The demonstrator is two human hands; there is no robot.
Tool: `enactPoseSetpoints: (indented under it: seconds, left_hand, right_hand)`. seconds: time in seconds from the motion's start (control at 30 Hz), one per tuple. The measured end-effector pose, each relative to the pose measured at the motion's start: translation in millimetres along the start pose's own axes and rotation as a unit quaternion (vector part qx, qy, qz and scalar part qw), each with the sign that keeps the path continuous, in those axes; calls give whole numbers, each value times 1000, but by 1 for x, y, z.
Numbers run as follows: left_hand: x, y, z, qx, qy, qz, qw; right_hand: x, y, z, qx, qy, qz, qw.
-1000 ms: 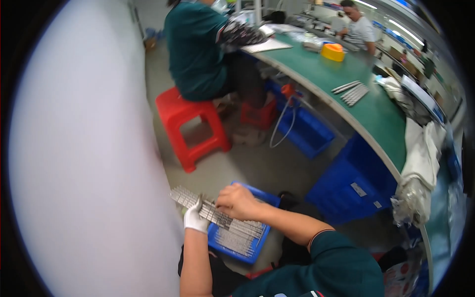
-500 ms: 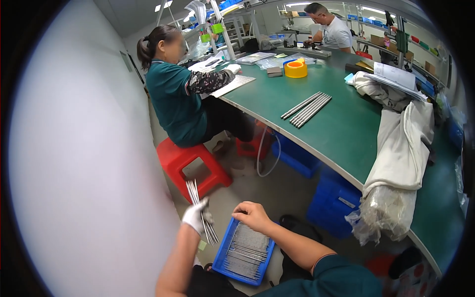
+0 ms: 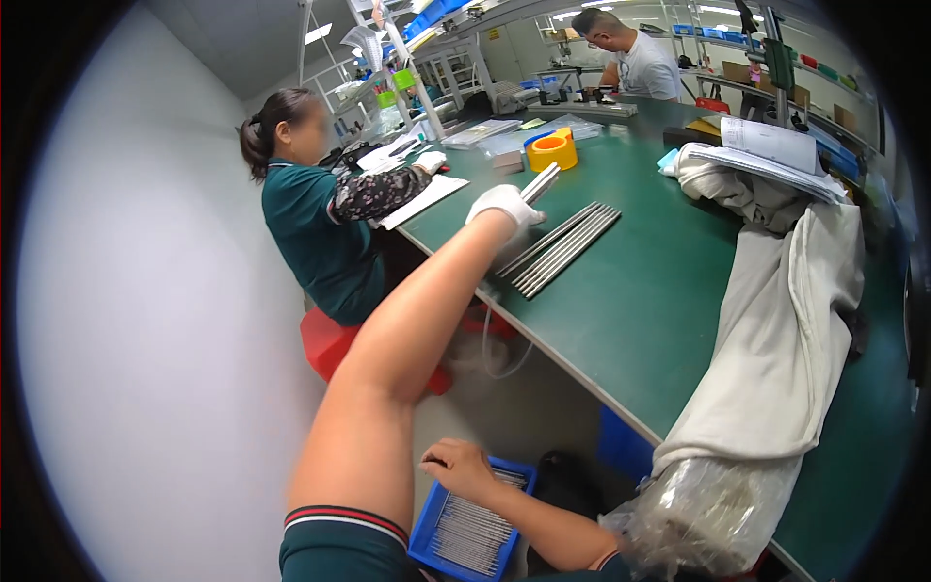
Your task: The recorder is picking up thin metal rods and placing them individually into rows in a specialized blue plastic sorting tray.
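Observation:
My left hand (image 3: 502, 206), in a white glove, is closed around a small bundle of thin metal rods (image 3: 544, 181) over the green table. Just to its right lie several similar metal rods (image 3: 570, 252), side by side on the tabletop. Down below, my bare right hand (image 3: 462, 469) hovers at the upper left of a blue bin (image 3: 421, 532). Its fingers are curled in, and whether anything is between them is hidden. Packed rows of metal rods (image 3: 467, 535) fill the bin.
Yellow tape (image 3: 552, 151) and a grey block (image 3: 507, 162) sit farther back on the green table (image 3: 640, 330). Pale cloth (image 3: 766, 339) over a plastic-wrapped bundle covers its right side. A co-worker (image 3: 315, 233) sits at left by the white wall; another person (image 3: 640, 63) works beyond.
My left hand has gone from beside the bin up and forward to the table, carrying its rods. My right hand has stayed by the bin, while the view has shifted slightly.

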State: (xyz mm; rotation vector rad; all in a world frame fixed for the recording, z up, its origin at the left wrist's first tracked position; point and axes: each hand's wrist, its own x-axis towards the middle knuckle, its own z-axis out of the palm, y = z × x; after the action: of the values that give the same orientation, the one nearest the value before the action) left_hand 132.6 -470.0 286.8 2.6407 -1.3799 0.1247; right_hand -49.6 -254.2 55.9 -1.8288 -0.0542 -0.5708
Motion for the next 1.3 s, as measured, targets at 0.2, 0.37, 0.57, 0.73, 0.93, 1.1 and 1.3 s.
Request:
enactPoseSetpoints:
  seconds: [0.2,0.37,0.57,0.73,0.93,1.1,1.3]
  left_hand:
    - [11,48,21,36,-12,-23,999]
    - [1,60,17,38,-19,-38,998]
    - [-13,71,6,65,-58,-54,995]
    - [-1,54,32,6,-50,-58,997]
    - [-11,65,40,-16,-65,13,998]
    - [-21,26,29,-125,-40,65,989]
    - [-91,-44,8,-188,178,167,951]
  right_hand:
    - [-1,5,-15,14,20,-6,1000]
    - [-3,0,-24,25,8,-10,1000]
    - [-3,-1,-29,26,-2,11,1000]
    - [-1,3,-28,-3,7,-1,1000]
    - [-8,4,-29,-33,12,17,999]
    - [-9,2,-18,-38,-9,11,999]
    - [5,26,-22,-44,8,-11,999]
